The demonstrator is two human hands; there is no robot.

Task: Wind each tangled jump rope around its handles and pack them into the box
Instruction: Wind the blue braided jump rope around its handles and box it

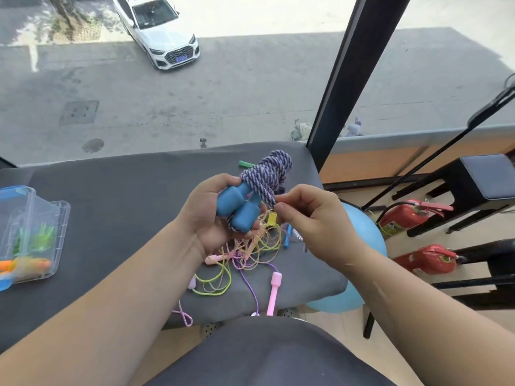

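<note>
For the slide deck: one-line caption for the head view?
Left hand grips blue foam handles; right hand pinches purple-white braided rope.

Blue handles (pixel 235 208), purple-white rope (pixel 267 174).

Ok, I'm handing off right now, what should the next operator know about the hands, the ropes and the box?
Left hand: grip shut on the blue handles, held together.
Right hand: fingers pinching the purple-white rope, which is mostly coiled around those handles.
Box: clear, at the table's left, some colourful ropes already inside.
Left to do: finish and secure this coil, box it, then untangle the yellow, pink and purple ropes heaped on the grey table, including the pink handle.
</note>
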